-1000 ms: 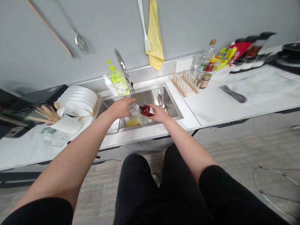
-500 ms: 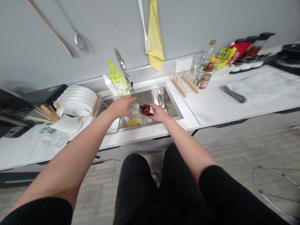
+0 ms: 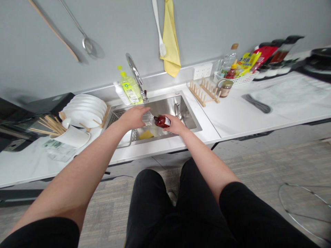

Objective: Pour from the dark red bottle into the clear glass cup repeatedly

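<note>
Stainless sink [image 3: 170,106] sits under both hands. My left hand [image 3: 132,118] has its fingers [image 3: 141,109] closed over a clear container [image 3: 148,119]. Just right of those fingers, a red-brown bottle [image 3: 161,121] lies almost level, its long axis pointing left, neck nearly touching that container; my right hand [image 3: 176,125] grips it firmly.

Right hand [image 3: 176,124] grips a reddish-brown bottle [image 3: 162,121] above the steel sink [image 3: 168,105]
</note>
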`<state>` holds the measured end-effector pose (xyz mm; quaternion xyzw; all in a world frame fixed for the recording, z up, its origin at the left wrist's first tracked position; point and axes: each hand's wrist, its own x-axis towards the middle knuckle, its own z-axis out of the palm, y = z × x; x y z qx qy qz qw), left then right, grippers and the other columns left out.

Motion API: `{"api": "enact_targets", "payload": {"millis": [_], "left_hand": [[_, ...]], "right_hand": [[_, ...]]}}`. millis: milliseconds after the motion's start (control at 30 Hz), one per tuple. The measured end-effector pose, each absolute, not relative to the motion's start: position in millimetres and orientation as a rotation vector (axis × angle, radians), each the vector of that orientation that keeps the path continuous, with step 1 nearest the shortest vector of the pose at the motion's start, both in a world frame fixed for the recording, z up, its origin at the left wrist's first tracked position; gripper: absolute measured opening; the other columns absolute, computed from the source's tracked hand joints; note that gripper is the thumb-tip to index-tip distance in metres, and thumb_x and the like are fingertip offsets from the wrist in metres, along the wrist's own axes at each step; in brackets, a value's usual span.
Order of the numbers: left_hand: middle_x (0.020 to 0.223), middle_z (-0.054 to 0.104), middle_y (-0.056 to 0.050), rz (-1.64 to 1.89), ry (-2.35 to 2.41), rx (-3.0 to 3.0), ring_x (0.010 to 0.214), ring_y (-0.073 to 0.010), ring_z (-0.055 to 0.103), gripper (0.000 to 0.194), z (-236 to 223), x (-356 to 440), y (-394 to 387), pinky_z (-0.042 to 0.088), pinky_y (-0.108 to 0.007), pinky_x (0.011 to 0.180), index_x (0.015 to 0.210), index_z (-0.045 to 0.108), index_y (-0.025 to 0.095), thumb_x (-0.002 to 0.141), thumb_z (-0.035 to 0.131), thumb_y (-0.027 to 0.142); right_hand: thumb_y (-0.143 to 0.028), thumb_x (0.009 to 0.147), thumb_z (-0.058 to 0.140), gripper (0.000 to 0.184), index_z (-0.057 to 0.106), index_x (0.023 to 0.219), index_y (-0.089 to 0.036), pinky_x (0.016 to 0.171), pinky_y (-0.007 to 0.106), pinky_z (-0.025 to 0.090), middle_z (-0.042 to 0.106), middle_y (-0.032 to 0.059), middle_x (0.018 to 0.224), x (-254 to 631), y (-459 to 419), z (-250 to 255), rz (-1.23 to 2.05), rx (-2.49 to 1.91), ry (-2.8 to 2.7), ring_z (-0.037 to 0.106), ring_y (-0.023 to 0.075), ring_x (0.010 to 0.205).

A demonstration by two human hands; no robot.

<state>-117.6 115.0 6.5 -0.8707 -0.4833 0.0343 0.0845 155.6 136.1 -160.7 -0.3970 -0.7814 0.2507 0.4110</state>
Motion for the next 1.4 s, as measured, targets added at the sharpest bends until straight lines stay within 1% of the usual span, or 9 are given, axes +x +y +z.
{"api": "enact_targets", "payload": {"millis": [167,400,567,733,900,1000,1167,1267,1400], "left_hand": [[0.153,0.074,-0.016,0.116,-1.470,-2.593,0.143,-0.0380,0.069,0.098,7.1,-116.9,114.8,0.054,-0.045,0.123,0.173,0.053,0.021,0.080,0.083,0.031],[0.148,0.075,-0.018,0.110,-1.436,-2.595,0.139,-0.0380,0.070,0.096,8.6,-114.9,113.0,0.055,-0.045,0.122,0.172,0.055,0.016,0.080,0.080,0.029],[0.150,0.074,-0.017,0.129,-1.466,-2.570,0.141,-0.0380,0.069,0.096,10.3,-112.7,111.1,0.054,-0.045,0.123,0.172,0.054,0.019,0.080,0.080,0.028],[0.149,0.074,-0.017,0.137,-1.438,-2.573,0.140,-0.0374,0.069,0.096,10.7,-112.6,110.4,0.053,-0.044,0.123,0.172,0.054,0.018,0.081,0.079,0.029],[0.150,0.074,-0.017,0.142,-1.454,-2.579,0.142,-0.0378,0.068,0.097,12.0,-111.9,109.1,0.053,-0.045,0.123,0.174,0.052,0.021,0.081,0.079,0.029],[0.151,0.073,-0.016,0.148,-1.473,-2.577,0.142,-0.0386,0.068,0.100,13.1,-111.0,109.2,0.053,-0.046,0.123,0.175,0.051,0.023,0.080,0.079,0.029],[0.148,0.074,-0.017,0.161,-1.433,-2.573,0.140,-0.0385,0.069,0.099,13.3,-111.0,110.9,0.054,-0.046,0.123,0.175,0.051,0.021,0.079,0.078,0.027],[0.146,0.074,-0.018,0.152,-1.398,-2.572,0.138,-0.0378,0.070,0.096,12.9,-111.4,111.1,0.055,-0.044,0.121,0.173,0.053,0.017,0.081,0.077,0.028],[0.146,0.074,-0.017,0.157,-1.420,-2.568,0.138,-0.0379,0.070,0.097,13.7,-110.6,110.0,0.054,-0.045,0.122,0.173,0.053,0.020,0.080,0.078,0.027]], "right_hand": [[-0.022,0.070,0.100,0.091,0.070,0.156,-0.030,0.124,0.054,0.055,0.078,0.0083,0.152,155.5,135.5,-160.2,0.632,-1.007,-1.961,0.074,0.0366,0.141],[-0.021,0.071,0.100,0.089,0.070,0.155,-0.024,0.125,0.053,0.055,0.077,0.0119,0.152,155.5,135.3,-159.2,0.630,-0.987,-1.963,0.074,0.0377,0.141],[-0.021,0.071,0.100,0.089,0.071,0.154,-0.026,0.124,0.053,0.056,0.079,0.0096,0.150,155.5,135.9,-160.8,0.624,-0.981,-1.959,0.075,0.0366,0.139],[-0.023,0.070,0.101,0.092,0.069,0.157,-0.029,0.125,0.055,0.055,0.077,0.0091,0.153,155.7,136.6,-162.4,0.622,-1.013,-1.971,0.074,0.0371,0.141],[-0.024,0.070,0.101,0.092,0.069,0.157,-0.026,0.125,0.053,0.055,0.077,0.0110,0.154,155.6,137.0,-162.1,0.622,-1.000,-1.975,0.073,0.0370,0.142],[-0.024,0.070,0.102,0.092,0.070,0.156,-0.028,0.125,0.054,0.055,0.077,0.0098,0.153,155.6,136.9,-161.8,0.629,-0.998,-1.967,0.074,0.0368,0.141],[-0.024,0.070,0.100,0.090,0.070,0.155,-0.031,0.123,0.054,0.057,0.078,0.0071,0.152,155.8,137.1,-162.5,0.626,-1.007,-1.965,0.074,0.0359,0.140],[-0.026,0.071,0.101,0.090,0.070,0.155,-0.030,0.123,0.053,0.057,0.077,0.0078,0.153,155.8,137.2,-163.2,0.621,-1.005,-1.966,0.074,0.0361,0.141],[-0.025,0.070,0.100,0.090,0.070,0.155,-0.031,0.124,0.053,0.056,0.077,0.0068,0.152,155.6,136.7,-162.7,0.645,-1.003,-1.952,0.074,0.0355,0.140]]}}
